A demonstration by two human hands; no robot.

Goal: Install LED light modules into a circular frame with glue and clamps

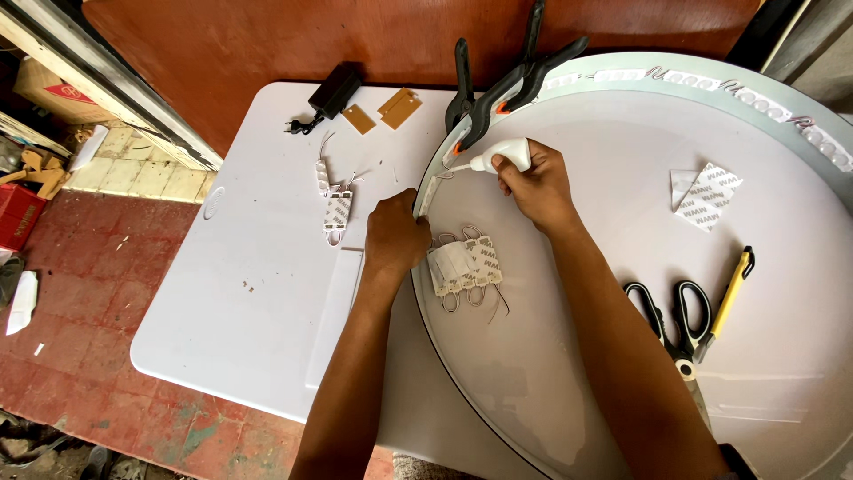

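On a white table [240,293], a large round white tray-like panel [622,373] is laid so that its raised rim hangs over the table's right part. At the panel's left rim, a small white glue bottle [506,156] is gripped in the right hand [533,182], the fingers being closed around its body and its nozzle pointed left toward the inside of the rim. The left hand [394,236] is curled shut against the rim just below the nozzle, where a small white light module [428,196] is pressed to the wall by its fingertips; how firmly it is held cannot be told. Just beside the left hand, inside the panel, a bundle of wired white modules [464,267] is seen lying loose. Two black spring clamps [498,84] are fastened on the rim just above the bottle. Along the upper rim, a row of modules [737,93] is already fixed in place. Well apart to the right, pieces of backing paper [706,194], black scissors [671,316] and a yellow knife [730,298] are spread on the panel. On the table outside the panel, another short string of modules [333,200], a black power adapter [330,93] and two tan cards [386,111] are left near the far edge.
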